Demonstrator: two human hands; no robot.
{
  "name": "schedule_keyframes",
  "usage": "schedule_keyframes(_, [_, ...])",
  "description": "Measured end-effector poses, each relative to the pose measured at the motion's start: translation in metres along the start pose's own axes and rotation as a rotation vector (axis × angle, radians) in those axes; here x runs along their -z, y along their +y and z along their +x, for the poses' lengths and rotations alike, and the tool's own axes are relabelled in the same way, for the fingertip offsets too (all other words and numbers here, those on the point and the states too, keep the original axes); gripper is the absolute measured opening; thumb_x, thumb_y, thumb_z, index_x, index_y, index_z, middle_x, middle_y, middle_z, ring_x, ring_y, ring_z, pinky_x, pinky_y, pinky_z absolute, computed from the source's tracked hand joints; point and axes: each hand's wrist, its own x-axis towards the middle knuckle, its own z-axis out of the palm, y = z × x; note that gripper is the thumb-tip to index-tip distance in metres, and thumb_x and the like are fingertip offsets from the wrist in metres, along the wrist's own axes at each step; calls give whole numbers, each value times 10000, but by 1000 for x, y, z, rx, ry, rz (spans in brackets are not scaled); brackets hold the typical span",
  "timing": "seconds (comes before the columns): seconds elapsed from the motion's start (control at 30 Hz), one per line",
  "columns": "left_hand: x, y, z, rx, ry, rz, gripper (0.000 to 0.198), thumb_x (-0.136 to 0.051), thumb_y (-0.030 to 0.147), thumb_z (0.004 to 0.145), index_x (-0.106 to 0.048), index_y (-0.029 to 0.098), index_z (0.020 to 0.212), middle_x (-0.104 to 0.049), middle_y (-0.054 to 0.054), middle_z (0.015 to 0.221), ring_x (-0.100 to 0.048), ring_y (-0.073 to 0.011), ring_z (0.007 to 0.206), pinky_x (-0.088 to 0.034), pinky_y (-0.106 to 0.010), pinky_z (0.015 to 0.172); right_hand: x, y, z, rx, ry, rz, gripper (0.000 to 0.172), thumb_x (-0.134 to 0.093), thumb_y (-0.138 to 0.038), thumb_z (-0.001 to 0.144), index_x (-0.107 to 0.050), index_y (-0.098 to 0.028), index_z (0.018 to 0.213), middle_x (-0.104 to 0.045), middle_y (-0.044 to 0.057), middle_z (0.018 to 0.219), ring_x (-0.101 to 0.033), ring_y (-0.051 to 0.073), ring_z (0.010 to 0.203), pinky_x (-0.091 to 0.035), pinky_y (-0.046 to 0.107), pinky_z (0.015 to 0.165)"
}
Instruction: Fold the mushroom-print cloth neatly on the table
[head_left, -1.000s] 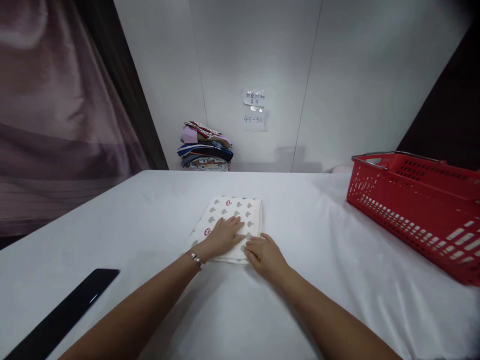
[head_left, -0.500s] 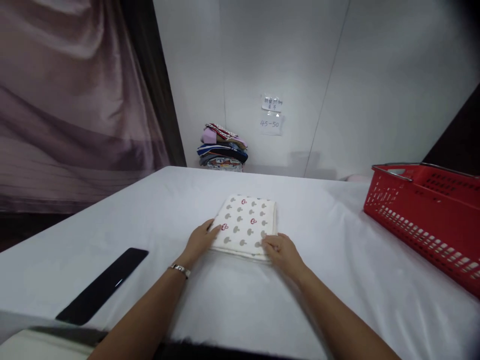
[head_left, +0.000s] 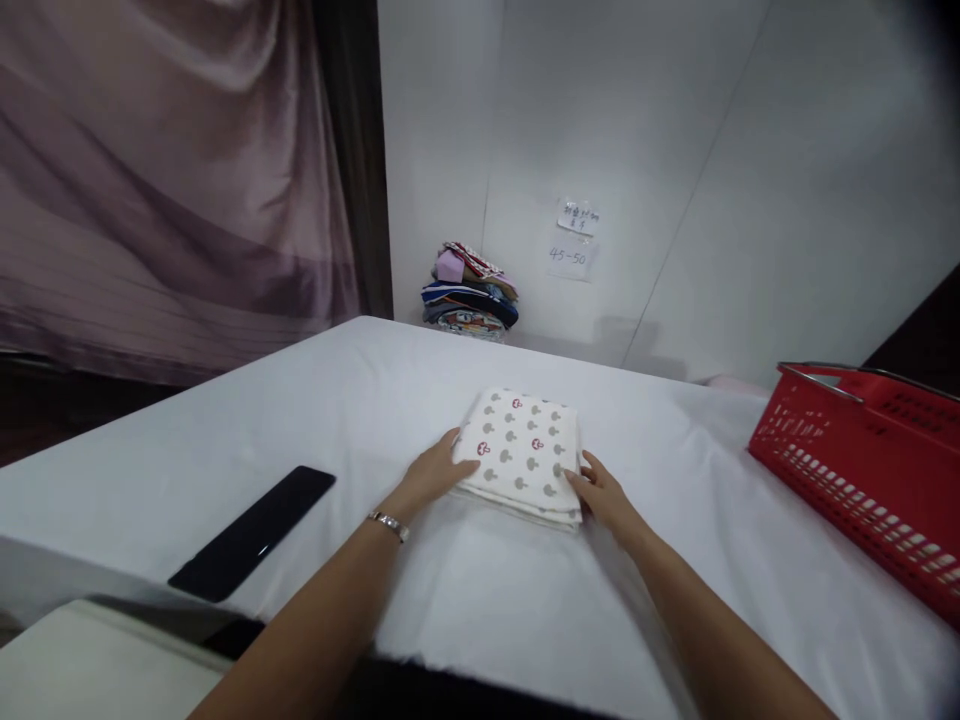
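Observation:
A folded white cloth (head_left: pixel 517 458) printed with grey and red mushrooms lies on the white-covered table. My left hand (head_left: pixel 437 468) grips its left edge, thumb on top and the other fingers partly hidden along the side. At the near right corner, my right hand (head_left: pixel 602 492) has its thumb on the cloth's top and its fingers around the side. Several folded layers show along the front edge. A metal bracelet (head_left: pixel 388 525) is on my left wrist.
A black flat strip (head_left: pixel 255 530) lies on the table (head_left: pixel 352 390) to the left. A red plastic basket (head_left: pixel 862 480) stands at the right. Folded fabrics (head_left: pixel 471 290) are stacked at the back by the wall, below paper labels (head_left: pixel 574 240). A pink curtain (head_left: pixel 165 190) hangs at left.
The camera view has turned, so the whole scene sits differently in the picture. My right fingers have spread further along the cloth's right side. Both hands stay at the cloth.

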Motion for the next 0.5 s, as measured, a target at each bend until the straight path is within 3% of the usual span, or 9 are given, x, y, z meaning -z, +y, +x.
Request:
schedule_keyframes(0.13, [5,-7,5,30,62,-84,690,-573,339,742,-310,236,1371,-612,-43,1143,-617,-190,914,-462,-250,748,-4,-13,-10,-103,-103,-31,690,-629,-342,696,-386,-250,1335,-589,100,1162,-653,183,741,-525,291,588])
schedule_keyframes(0.2, [11,-11,7,63,67,-63,687,-577,334,735,-323,232,1365,-620,-41,1122,-618,-193,904,-463,-254,738,-5,-17,-16,-99,-152,-99,637,-600,-333,709,-416,-277,1316,-612,79,1110,-631,159,626,-492,275,503])
schedule_keyframes(0.27, [15,-13,7,83,31,-4,629,-575,350,734,-396,207,1319,-611,-56,1142,-603,-212,953,-460,-272,767,-4,-21,-19,-45,-157,-230,616,-601,-349,710,-442,-280,1301,-619,70,1096,-619,154,618,-487,282,526])
schedule_keyframes(0.37, [15,-7,4,29,91,154,540,-553,322,750,-464,169,1260,-555,-95,1224,-539,-245,1077,-429,-321,873,-2,-33,-14,133,-44,-475,591,-590,-357,725,-460,-258,1293,-555,80,1222,-617,207,850,-491,342,725])
schedule_keyframes(0.5, [-6,15,-9,-325,279,346,455,-492,245,811,-462,206,1264,-473,-81,1325,-380,-237,1248,-255,-386,1059,-16,-54,3,342,-39,-606,538,-508,-357,793,-442,-215,1308,-419,74,1376,-408,240,1236,-371,393,981])
